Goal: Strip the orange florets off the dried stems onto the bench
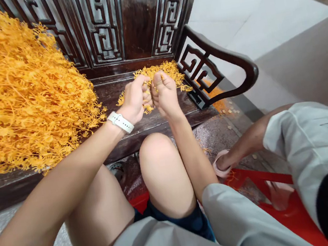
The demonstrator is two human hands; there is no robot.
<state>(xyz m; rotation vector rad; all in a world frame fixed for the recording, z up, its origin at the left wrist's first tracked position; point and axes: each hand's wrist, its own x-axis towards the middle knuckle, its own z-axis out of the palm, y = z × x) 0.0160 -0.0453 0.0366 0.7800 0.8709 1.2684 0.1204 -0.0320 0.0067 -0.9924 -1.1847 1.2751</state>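
My left hand (135,95), with a pale watch strap (120,122) at the wrist, is closed over the bench seat. Close against it, my right hand (165,93) is closed too, fingers curled inward and thumb on top. Bits of yellow-orange plastic flower stems (148,108) show between and below the fingers of both hands. Exactly how each piece is gripped is hidden. Just behind the hands lies a small pile of the same yellow plastic flowers (171,69). A far larger heap of them (21,95) covers the bench to the left.
The dark carved wooden bench (107,92) has a latticed back and a curved armrest (238,83) at right. Another person's leg (246,137) is close on my right, by a red plastic stool (273,193). Orange pieces (213,93) lie on the floor beyond the armrest.
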